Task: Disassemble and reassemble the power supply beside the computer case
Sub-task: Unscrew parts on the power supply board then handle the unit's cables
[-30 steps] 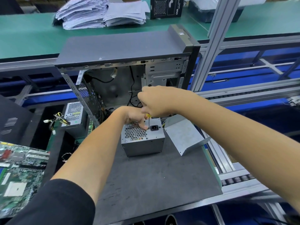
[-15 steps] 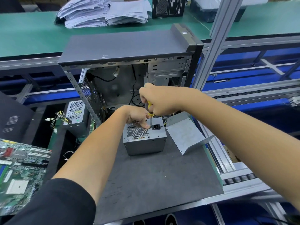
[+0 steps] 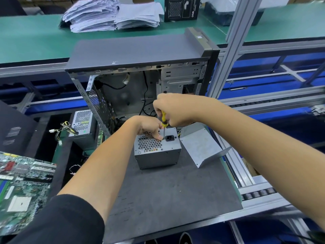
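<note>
A grey power supply point(image 3: 158, 155) stands on a dark mat point(image 3: 167, 194), its honeycomb vent and black power socket facing up. My right hand point(image 3: 173, 110) grips a yellow-and-black screwdriver point(image 3: 163, 120) held upright, its tip on the supply's top face beside the socket. My left hand point(image 3: 149, 127) rests on the top of the supply, its curled fingers pinching at the spot right by the screwdriver tip; what they pinch is too small to see. The open computer case point(image 3: 140, 55) stands just behind.
A bent grey metal cover point(image 3: 202, 148) lies to the right of the supply. A second power supply point(image 3: 82, 122) with loose cables sits left of the case. A green motherboard point(image 3: 19, 187) lies at the lower left. Aluminium rails and rollers point(image 3: 255, 192) run along the right.
My right hand has risen a little, showing more of the screwdriver's yellow handle. The left hand stays on the supply's top by the tip.
</note>
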The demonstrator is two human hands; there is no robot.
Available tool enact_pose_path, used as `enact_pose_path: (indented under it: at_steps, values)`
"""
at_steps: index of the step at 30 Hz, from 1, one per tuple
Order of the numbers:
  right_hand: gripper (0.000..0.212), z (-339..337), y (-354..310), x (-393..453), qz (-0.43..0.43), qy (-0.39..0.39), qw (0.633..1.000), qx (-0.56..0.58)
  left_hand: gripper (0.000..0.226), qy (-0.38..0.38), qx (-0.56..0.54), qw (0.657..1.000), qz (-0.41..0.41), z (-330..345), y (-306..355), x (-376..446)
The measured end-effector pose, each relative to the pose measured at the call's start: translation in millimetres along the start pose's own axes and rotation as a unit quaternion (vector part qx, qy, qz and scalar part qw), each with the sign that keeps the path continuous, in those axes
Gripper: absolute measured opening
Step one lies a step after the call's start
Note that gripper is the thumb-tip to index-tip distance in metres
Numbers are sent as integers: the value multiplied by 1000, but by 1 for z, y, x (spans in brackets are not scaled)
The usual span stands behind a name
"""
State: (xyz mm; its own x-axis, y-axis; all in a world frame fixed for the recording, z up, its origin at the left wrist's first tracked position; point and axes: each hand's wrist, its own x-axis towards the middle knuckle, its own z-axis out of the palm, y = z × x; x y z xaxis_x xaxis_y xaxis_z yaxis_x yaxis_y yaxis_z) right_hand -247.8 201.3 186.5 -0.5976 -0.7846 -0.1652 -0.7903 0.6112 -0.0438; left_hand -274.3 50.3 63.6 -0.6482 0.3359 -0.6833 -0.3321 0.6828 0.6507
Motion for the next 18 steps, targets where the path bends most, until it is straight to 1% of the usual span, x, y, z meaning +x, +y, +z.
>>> enact_pose_path:
  at_steps: [1,3,5,7,8,9,10,11,12,14,15,17,18]
  values:
    - [14,0,-2,1,5,25,999,-22,33,5,-2,1000,-2,0,0,0]
    - [37,3,-6,4,28,68,995,-62,31,16,-8,1000,-5,0,-2,0]
    - [43,5,-7,3,48,81,992,-84,29,18,-3,1000,0,1,-1,-1]
    - [36,7,-5,2,44,55,995,-66,33,27,-2,1000,5,2,-1,-2]
    - [26,6,-5,0,30,27,999,-30,35,26,-3,1000,6,2,-1,-2]
    - [16,4,-4,-1,14,0,1000,5,33,20,1,1000,7,2,-1,-3]
    - [9,2,-4,-1,0,-14,1000,20,31,15,9,1000,8,3,0,-4]
    - [6,-1,-5,0,-7,-10,1000,12,32,11,20,1000,9,3,1,-4]
    - [10,-2,-6,1,-2,7,1000,-10,33,8,35,999,12,3,0,-3]
    - [30,-1,-9,4,28,51,997,-56,34,10,59,998,16,4,1,-3]
    - [37,0,-10,5,45,61,994,-74,34,12,52,998,15,5,0,-3]
    - [38,3,-10,5,60,64,992,-93,34,18,37,999,14,4,-1,-2]
    - [34,3,-10,4,57,52,994,-77,32,25,30,999,14,4,-1,-2]
